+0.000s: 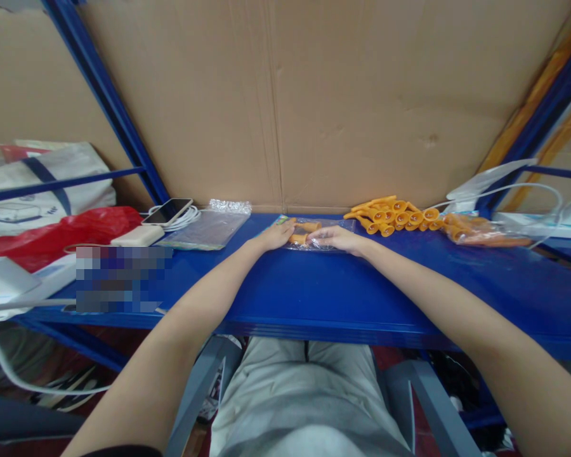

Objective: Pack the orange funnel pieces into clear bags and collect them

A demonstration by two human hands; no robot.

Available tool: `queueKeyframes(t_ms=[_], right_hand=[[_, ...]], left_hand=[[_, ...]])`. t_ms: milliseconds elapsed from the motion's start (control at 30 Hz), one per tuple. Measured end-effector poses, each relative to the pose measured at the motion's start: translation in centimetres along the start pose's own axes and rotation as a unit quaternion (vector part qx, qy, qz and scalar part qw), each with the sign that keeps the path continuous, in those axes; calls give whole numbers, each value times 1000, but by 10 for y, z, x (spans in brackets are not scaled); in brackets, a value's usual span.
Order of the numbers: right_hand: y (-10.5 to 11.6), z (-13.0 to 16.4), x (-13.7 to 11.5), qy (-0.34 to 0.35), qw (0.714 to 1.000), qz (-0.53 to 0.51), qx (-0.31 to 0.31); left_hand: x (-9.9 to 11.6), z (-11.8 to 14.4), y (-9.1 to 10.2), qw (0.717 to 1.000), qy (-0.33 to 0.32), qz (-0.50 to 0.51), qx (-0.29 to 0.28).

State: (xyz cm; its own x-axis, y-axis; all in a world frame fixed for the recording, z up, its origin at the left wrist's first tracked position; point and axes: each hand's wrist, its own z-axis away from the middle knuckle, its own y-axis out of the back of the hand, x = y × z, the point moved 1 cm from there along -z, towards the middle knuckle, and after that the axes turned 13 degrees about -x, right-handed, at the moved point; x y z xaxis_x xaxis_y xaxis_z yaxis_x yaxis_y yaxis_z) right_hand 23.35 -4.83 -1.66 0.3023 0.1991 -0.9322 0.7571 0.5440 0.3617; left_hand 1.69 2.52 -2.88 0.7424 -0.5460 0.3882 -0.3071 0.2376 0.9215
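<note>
- My left hand (276, 235) and right hand (337, 238) press flat on the clear bag (314, 241).
- I'd keep the orange pieces (303, 232) between my hands steady on the tabletop (314, 285).

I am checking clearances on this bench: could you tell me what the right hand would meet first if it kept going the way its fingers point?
The right hand points left, so it would probably meet the orange pieces in the clear bag, then the left hand; depth is hard to judge.
</note>
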Motion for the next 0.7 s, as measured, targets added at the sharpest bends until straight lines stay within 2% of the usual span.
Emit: queueKeyframes(t_ms=[233, 500, 567, 700], right_hand=[[1, 2, -2, 3, 998, -29, -50], [-4, 5, -8, 14, 997, -28, -77], [-6, 1, -7, 13, 999, -28, -33], [-2, -8, 2, -2, 989, -6, 145]], left_hand=[[1, -2, 0, 1000, 4, -11, -26], [-4, -3, 0, 1000, -7, 14, -21], [-5, -3, 0, 1000, -4, 18, -23], [-5, -5, 0, 999, 7, 27, -22]])
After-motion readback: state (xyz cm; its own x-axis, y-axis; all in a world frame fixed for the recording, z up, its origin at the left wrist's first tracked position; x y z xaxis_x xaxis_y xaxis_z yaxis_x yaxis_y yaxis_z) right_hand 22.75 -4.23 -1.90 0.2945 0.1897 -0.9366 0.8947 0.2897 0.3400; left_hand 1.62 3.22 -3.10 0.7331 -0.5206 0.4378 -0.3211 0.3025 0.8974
